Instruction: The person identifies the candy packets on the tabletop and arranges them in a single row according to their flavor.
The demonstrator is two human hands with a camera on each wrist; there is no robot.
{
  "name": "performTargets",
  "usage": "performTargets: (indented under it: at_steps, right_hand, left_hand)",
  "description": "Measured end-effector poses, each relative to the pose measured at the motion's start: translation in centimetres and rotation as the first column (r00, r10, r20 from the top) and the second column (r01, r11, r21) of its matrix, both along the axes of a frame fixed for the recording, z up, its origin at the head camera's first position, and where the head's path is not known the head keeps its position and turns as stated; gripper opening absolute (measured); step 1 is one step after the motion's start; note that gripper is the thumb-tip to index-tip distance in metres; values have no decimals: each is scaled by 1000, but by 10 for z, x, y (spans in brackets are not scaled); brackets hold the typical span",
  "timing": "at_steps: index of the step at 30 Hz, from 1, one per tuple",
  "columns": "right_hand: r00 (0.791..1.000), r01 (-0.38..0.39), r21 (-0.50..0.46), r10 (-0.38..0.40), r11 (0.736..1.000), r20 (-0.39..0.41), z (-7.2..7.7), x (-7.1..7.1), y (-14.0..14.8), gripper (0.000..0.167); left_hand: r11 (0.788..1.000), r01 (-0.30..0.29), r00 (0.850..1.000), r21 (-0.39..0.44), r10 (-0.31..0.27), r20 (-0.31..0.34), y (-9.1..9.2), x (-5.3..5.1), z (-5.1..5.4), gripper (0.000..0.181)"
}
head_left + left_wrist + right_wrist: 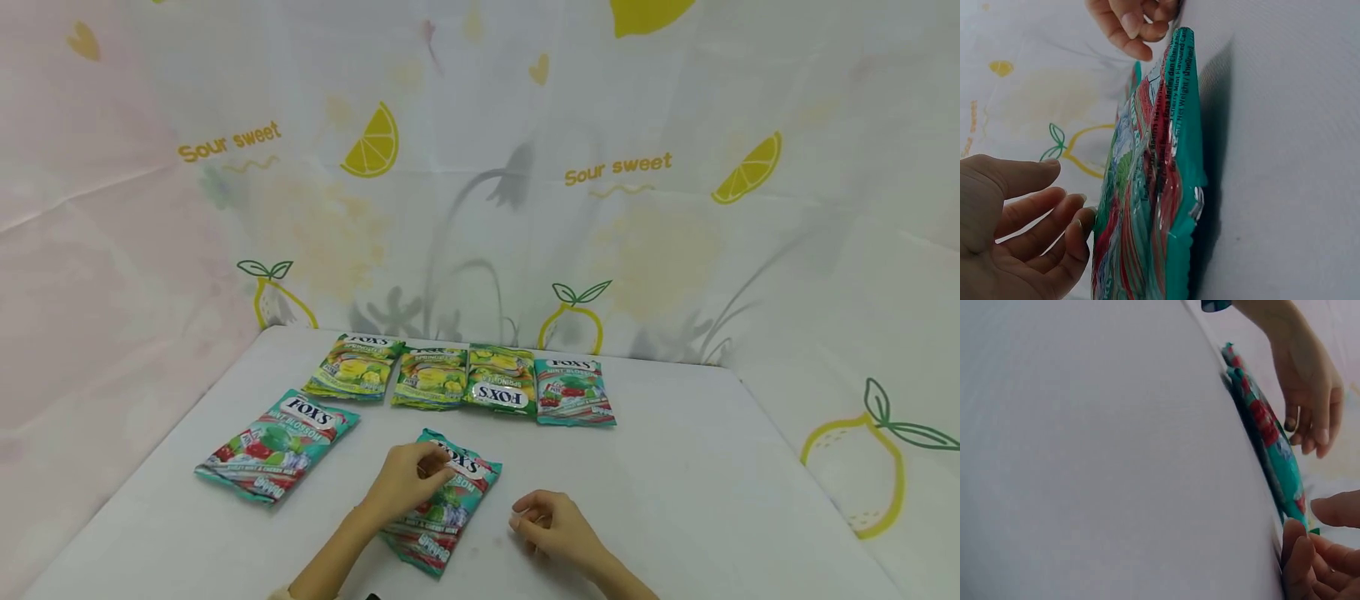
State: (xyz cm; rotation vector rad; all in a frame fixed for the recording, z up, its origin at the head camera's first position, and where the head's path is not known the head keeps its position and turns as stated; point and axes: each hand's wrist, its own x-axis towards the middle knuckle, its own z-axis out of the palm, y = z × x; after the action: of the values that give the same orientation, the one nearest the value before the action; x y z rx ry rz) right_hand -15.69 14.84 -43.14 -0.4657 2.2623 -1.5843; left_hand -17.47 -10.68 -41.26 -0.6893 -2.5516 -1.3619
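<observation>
A teal FOX'S Mint Blossom candy bag (438,533) lies flat near the front middle of the table. Over its upper left part hovers my left hand (408,479), thumb and fingers loosely bent and holding nothing. In the left wrist view, the fingertips of that left hand (1029,228) are at the face of the bag (1147,187); whether they touch it, I cannot tell. My right hand (558,529) is to the right of this bag, apart from it, with relaxed fingers and nothing in them. The right wrist view has the right hand (1329,556) at its lower right corner.
Another teal candy bag (277,446) lies at the left. Along the back stand in a row three yellow-green FOX'S bags (356,368) (431,379) (501,381), with a teal bag (575,393) at the right end. A lemon-printed cloth (480,208) hangs behind the white table (697,483).
</observation>
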Motion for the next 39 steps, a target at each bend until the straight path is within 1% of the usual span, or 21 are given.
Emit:
performTargets:
  at_steps: [3,7,10,13,16,18,20,23,24,26,28,31,33,36,39]
  right_hand:
    - [999,-10,-17,10,1000,35,-1,3,-8,23]
    - [998,-24,-30,26,999,52,-4,7,-17,21]
    - [997,-37,-41,40,998,60,-6,10,-23,19]
    - [996,-44,-53,47,998,75,-7,13,-29,18]
    - [995,-53,-66,59,996,78,-7,15,-34,18]
    - [995,-58,-74,64,996,74,-7,16,-36,19]
    - [995,-62,-79,67,995,70,-7,17,-36,21]
    - [995,-58,-82,65,995,76,-6,17,-37,24]
    - [995,-56,-83,63,995,80,-6,17,-38,25]
    - [994,-51,-82,59,995,97,-5,18,-39,26]
    - [991,-49,-92,60,995,120,-5,18,-41,27]
    - [987,-56,-117,73,992,146,-5,18,-44,28]
    - [983,-62,-140,85,988,161,-6,19,-46,28]
    - [980,-73,-162,101,984,173,-7,19,-49,27]
    - [979,-74,-174,105,982,176,-8,20,-50,23]
  left_hand:
    - [999,-36,999,-12,36,7,-5,6,0,13]
    - [995,-88,996,-35,88,-15,-12,13,-2,14]
    - [989,-138,990,-52,137,-32,-18,18,-3,14]
    - [978,-194,981,-80,194,-12,-23,23,-2,16]
    - [957,-260,963,-131,268,42,-27,27,0,19]
    - [936,-304,945,-175,319,66,-31,30,2,21]
    - [911,-340,928,-231,365,73,-36,31,3,25]
    - [877,-364,910,-313,406,80,-42,32,6,33]
    - [870,-364,907,-333,413,87,-44,32,6,34]
    - [863,-353,902,-361,416,114,-48,32,7,37]
    - [869,-336,896,-364,413,160,-51,33,5,37]
    - [884,-308,890,-351,398,221,-54,33,3,37]
    - [891,-299,882,-340,394,257,-55,33,2,37]
    - [906,-277,881,-319,372,292,-55,34,3,37]
    - [932,-230,888,-279,319,331,-57,35,3,34]
